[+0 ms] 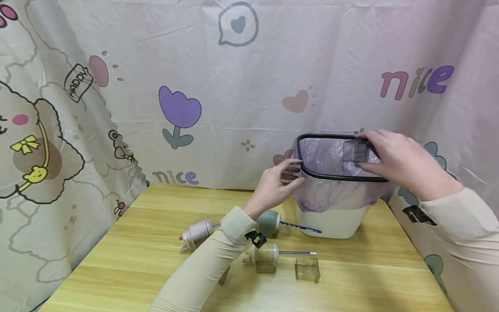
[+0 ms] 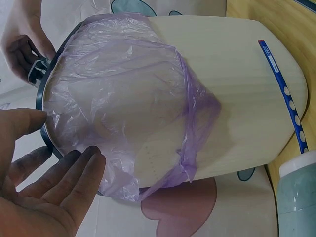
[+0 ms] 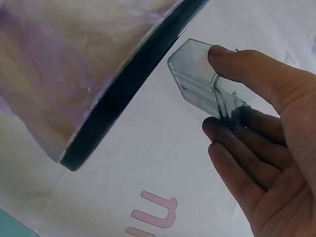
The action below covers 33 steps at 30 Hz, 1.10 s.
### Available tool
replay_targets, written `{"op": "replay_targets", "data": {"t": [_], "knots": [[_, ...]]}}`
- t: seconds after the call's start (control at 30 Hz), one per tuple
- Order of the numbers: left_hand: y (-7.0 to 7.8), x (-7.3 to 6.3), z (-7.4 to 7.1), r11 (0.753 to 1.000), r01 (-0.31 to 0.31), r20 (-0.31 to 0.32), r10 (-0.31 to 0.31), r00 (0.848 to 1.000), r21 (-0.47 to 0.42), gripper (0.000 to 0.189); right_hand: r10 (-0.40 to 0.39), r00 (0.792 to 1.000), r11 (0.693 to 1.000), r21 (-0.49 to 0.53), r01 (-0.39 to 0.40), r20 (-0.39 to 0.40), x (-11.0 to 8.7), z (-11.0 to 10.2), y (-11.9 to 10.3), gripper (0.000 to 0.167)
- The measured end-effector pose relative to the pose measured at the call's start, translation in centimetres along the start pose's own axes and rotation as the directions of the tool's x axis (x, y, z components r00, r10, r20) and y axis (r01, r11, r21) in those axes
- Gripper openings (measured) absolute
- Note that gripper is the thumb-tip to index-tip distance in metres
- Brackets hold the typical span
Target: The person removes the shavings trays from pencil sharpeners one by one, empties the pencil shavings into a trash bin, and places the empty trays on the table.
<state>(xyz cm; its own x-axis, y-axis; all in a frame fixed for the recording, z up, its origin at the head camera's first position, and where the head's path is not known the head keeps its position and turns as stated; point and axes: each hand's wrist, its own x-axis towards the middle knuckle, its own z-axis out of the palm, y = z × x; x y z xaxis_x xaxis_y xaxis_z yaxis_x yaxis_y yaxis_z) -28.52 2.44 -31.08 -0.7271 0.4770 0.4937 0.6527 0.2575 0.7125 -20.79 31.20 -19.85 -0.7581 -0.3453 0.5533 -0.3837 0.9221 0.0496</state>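
Note:
My right hand (image 1: 403, 162) holds a clear grey plastic shavings box (image 1: 351, 151) over the mouth of a white bin (image 1: 331, 223). In the right wrist view the thumb lies on one side of this shavings box (image 3: 191, 74) and fingertips on the other, close to the bin's black rim (image 3: 118, 94). A translucent purple bag (image 2: 123, 94) lines the bin and folds down outside. With fingers spread and slightly bent, my left hand (image 1: 273, 186) is at the rim's left side. Its fingertips (image 2: 34, 118) are right at the black edge.
Below the left arm stand a green sharpener (image 1: 268, 223) with a blue pencil (image 1: 300, 226), a pink sharpener (image 1: 198, 232) and a yellowish sharpener (image 1: 265, 258) with a dark pencil (image 1: 296, 252). A clear yellowish shavings box (image 1: 308, 271) lies on the wooden table (image 1: 351, 286). Printed curtain behind.

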Motion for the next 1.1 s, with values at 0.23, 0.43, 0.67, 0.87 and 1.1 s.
{"op": "replay_targets", "data": {"t": [0.23,0.43,0.67,0.87,1.1], "knots": [[-0.1,0.0,-0.2,1.0,-0.005,0.025,0.005,1.0,-0.002,0.05,0.021,0.993,0.996,0.086,-0.011,-0.118,-1.6,0.0,0.0,0.064],[0.0,-0.1,-0.3,1.0,0.011,0.044,-0.011,0.999,0.015,0.05,0.033,0.966,0.986,0.165,0.01,-0.257,-3.4,0.6,0.0,0.07],[-0.1,-0.2,-0.6,1.0,0.005,0.069,-0.007,0.998,0.019,0.053,0.168,0.928,0.954,0.293,-0.067,-0.334,-5.9,2.0,-0.5,0.073],[-0.3,-0.4,-0.8,1.0,0.012,0.09,-0.013,0.996,0.019,0.054,0.234,0.918,0.924,0.366,-0.108,-0.319,-8.1,3.2,-1.2,0.073],[-0.5,-0.7,-0.9,1.0,0.02,0.095,-0.018,0.995,-0.015,0.054,0.344,0.906,0.862,0.465,-0.201,-0.246,-10.6,4.3,-1.8,0.066]]}}
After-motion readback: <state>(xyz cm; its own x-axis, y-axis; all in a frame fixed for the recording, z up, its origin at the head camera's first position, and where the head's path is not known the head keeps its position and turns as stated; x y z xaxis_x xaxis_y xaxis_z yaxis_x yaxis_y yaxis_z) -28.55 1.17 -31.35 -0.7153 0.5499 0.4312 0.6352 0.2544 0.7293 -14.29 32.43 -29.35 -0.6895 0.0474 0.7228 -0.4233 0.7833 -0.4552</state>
